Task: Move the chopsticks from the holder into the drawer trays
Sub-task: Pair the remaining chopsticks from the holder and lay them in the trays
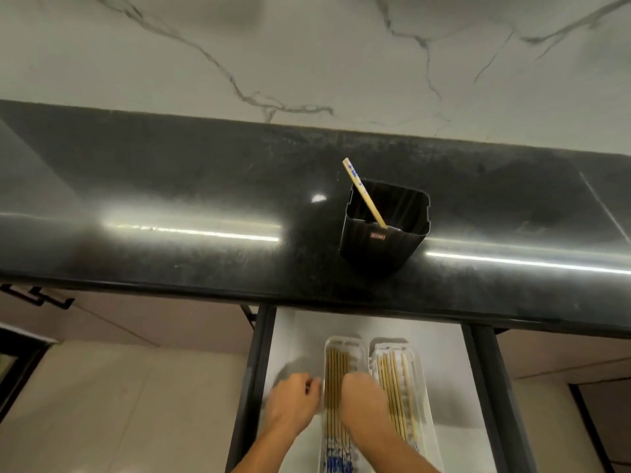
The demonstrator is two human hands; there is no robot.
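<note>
The left hand (293, 396) has its grip loosely curled, fingertips drawn close together at the left rim of the left tray (345, 343); whether anything is pinched between them cannot be told. It sits over the pale floor of the open drawer (300, 336), touching or just beside that tray's edge. Just to its right, the left tray, clear plastic and lying lengthwise in the drawer, holds a tight row of light wooden chopsticks (336, 373) side by side, their blue-patterned ends nearest the camera. The right hand (363, 394) rests across the gap between the two trays, back of the hand up, fingers bent down onto the sticks; its grip is hidden under the hand, so whether it is apart or clamped on a stick cannot be told. To the right, the right tray (389, 346) lies parallel, just beside the first, with another bundle of chopsticks (397, 380) in it, less neatly aligned. Above the drawer runs a dark polished surface (170, 186) with bright reflected streaks. On it, above the trays and slightly right, stands the black ribbed holder (375, 247), upright, with a small label on its near face. A single chopstick (363, 192) remains in it, leaning up and to the left, patterned end on top. Behind is a white veined marble wall (307, 46).
</note>
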